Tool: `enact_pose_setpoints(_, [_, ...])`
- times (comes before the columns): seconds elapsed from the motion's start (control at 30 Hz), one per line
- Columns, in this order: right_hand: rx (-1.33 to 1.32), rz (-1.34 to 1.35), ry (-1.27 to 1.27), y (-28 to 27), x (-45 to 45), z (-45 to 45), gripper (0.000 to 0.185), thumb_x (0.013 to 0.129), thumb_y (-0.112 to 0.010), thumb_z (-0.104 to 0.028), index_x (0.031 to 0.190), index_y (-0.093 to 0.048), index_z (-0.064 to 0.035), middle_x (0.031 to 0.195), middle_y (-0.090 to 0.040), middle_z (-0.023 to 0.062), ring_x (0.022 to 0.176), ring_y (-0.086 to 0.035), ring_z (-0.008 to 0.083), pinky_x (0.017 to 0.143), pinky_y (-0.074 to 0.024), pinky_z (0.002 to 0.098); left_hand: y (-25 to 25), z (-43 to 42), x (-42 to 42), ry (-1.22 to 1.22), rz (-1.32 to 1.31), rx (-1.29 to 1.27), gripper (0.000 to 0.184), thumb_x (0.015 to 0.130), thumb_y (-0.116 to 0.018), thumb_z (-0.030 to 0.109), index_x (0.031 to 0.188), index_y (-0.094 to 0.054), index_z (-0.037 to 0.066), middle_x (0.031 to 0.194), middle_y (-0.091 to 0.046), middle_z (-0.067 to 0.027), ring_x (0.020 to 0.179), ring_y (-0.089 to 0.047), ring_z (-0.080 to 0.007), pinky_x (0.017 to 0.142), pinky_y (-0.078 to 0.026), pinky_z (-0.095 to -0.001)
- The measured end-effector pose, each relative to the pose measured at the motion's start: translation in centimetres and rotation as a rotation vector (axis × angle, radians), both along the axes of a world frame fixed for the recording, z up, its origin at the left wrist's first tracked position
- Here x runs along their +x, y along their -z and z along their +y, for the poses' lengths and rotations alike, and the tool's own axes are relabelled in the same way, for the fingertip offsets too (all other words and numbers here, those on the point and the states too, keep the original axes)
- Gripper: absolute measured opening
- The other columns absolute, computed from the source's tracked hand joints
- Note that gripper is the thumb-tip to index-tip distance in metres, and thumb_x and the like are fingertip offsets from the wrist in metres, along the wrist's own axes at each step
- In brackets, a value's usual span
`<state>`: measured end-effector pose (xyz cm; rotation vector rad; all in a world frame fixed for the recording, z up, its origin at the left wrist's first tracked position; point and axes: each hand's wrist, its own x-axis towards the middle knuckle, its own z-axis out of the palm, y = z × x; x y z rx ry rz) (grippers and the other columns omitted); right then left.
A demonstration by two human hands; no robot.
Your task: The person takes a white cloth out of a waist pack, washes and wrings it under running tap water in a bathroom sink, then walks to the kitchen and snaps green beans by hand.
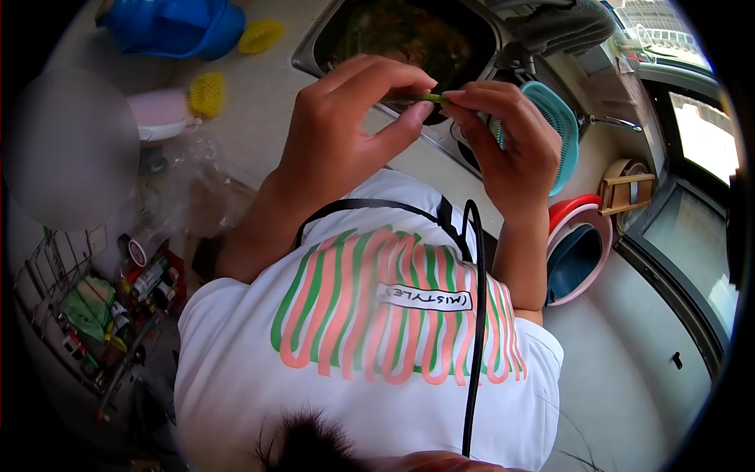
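Note:
A thin green stem [429, 97] is pinched between both hands in front of the sink. My left hand [346, 118] is closed on its left part with thumb and index finger. On the right end, the fingertips of my right hand [507, 130] press together. Just beyond the hands is the metal sink [305, 57], with leafy greens [401, 39] in it, dim and partly hidden by my left hand. Close behind my right hand stands a turquoise plastic basket [562, 130], partly covered by that hand.
A blue plastic container [169, 27] and yellow scrubbers [207, 93] sit on the counter to the left. A faucet [617, 123] is at the right. Red and pink basins [602, 224] stand low on the right. A cluttered rack [86, 303] is at lower left.

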<state>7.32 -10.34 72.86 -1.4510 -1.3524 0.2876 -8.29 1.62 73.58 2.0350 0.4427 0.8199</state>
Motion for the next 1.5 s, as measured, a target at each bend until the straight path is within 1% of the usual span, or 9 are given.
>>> enact_pose_setpoints(0.43, [-0.006, -0.447, 0.027, -0.7, 0.2, -0.6, 0.024, 0.069, -0.073, 0.005, 0.092, -0.065, -0.0015, 0.087, -0.063, 0.0090, 0.080, -0.060, 0.0280, 0.068, -0.0499, 0.0371, 1.0, 0.9, 1.3, 0.136, -0.044, 0.458, 0.017, 0.070, -0.073, -0.004, 0.085, -0.066, 0.000, 0.081, -0.067, -0.0103, 0.070, -0.063, -0.0271, 0.063, -0.051, -0.0325])
enact_pose_setpoints(0.53, [0.058, -0.408, 0.087, 0.2, -0.1, -0.5, 0.026, 0.068, -0.073, 0.007, 0.091, -0.065, -0.0012, 0.085, -0.062, 0.0095, 0.078, -0.060, 0.0279, 0.066, -0.0497, 0.0363, 1.3, 0.8, 1.4, 0.132, -0.054, 0.308, 0.011, 0.077, -0.070, -0.002, 0.087, -0.067, 0.000, 0.082, -0.068, -0.0102, 0.072, -0.065, -0.0232, 0.065, -0.051, -0.0308])
enact_pose_setpoints(0.73, [0.134, -0.348, 0.197, 1.5, -0.7, 0.0, 0.026, 0.069, -0.073, 0.009, 0.092, -0.065, -0.0006, 0.084, -0.063, 0.0103, 0.076, -0.060, 0.0269, 0.066, -0.0496, 0.0343, 2.3, -0.8, 1.2, 0.125, -0.037, -0.653, 0.017, 0.092, -0.066, 0.012, 0.104, -0.068, 0.000, 0.092, -0.071, -0.0075, 0.084, -0.066, -0.0124, 0.076, -0.052, -0.0248])
enact_pose_setpoints(0.87, [-0.017, -0.111, 0.220, 2.3, -0.5, 0.3, 0.017, 0.082, -0.067, 0.008, 0.098, -0.064, 0.0007, 0.095, -0.065, 0.0132, 0.088, -0.064, 0.0257, 0.077, -0.0509, 0.0316, 4.0, 0.6, 0.9, 0.143, -0.006, -0.279, 0.041, 0.091, -0.070, 0.023, 0.124, -0.060, 0.003, 0.120, -0.064, -0.0094, 0.109, -0.060, -0.0163, 0.094, -0.046, -0.0293])
enact_pose_setpoints(0.97, [-0.008, 0.373, 0.055, 4.0, -1.1, 1.3, 0.017, 0.094, -0.054, 0.007, 0.110, -0.057, 0.0028, 0.116, -0.062, 0.0167, 0.106, -0.064, 0.0252, 0.091, -0.0508, 0.0327, 5.7, 0.5, -0.6, -0.120, 0.002, -0.160, 0.050, 0.089, -0.071, 0.028, 0.131, -0.055, 0.007, 0.119, -0.063, -0.0110, 0.115, -0.056, -0.0244, 0.100, -0.042, -0.0350])
enact_pose_setpoints(1.0, [-0.031, 0.338, 0.014, 5.4, -0.5, 1.2, 0.019, 0.098, -0.046, 0.006, 0.115, -0.051, 0.0034, 0.125, -0.057, 0.0222, 0.112, -0.063, 0.0309, 0.096, -0.0512, 0.0376, 7.0, 0.6, -1.8, -0.236, 0.009, -0.070, 0.043, 0.088, -0.071, 0.025, 0.125, -0.058, 0.008, 0.116, -0.063, -0.0110, 0.111, -0.057, -0.0293, 0.099, -0.041, -0.0383])
enact_pose_setpoints(1.1, [-0.100, 0.592, -0.035, 6.8, -0.7, 1.3, 0.016, 0.101, -0.043, -0.002, 0.116, -0.047, 0.0028, 0.125, -0.057, 0.0270, 0.112, -0.063, 0.0374, 0.092, -0.0543, 0.0475, 14.9, -0.6, -8.6, -0.576, 0.280, 0.069, 0.032, 0.080, -0.071, 0.013, 0.110, -0.061, 0.013, 0.111, -0.062, -0.0058, 0.106, -0.055, -0.0293, 0.093, -0.038, -0.0432])
enact_pose_setpoints(1.2, [-0.089, 0.629, -0.022, 7.6, -0.4, 1.7, 0.019, 0.102, -0.042, -0.006, 0.119, -0.045, 0.0016, 0.126, -0.056, 0.0277, 0.111, -0.063, 0.0385, 0.088, -0.0562, 0.0453, 21.1, -5.2, -18.7, -0.724, 0.666, 0.141, 0.042, 0.072, -0.070, 0.006, 0.112, -0.061, 0.013, 0.116, -0.057, -0.0065, 0.111, -0.050, -0.0316, 0.094, -0.039, -0.0452])
enact_pose_setpoints(1.5, [-0.081, 0.634, -0.027, 8.0, 0.6, 3.9, 0.022, 0.103, -0.044, -0.009, 0.122, -0.044, 0.0014, 0.128, -0.056, 0.0251, 0.108, -0.063, 0.0403, 0.085, -0.0560, 0.0429, 20.8, -16.9, -33.4, -0.671, 1.162, 0.133, 0.083, 0.070, -0.079, 0.025, 0.142, -0.042, 0.007, 0.151, -0.038, -0.0130, 0.137, -0.037, -0.0310, 0.108, -0.032, -0.0467])
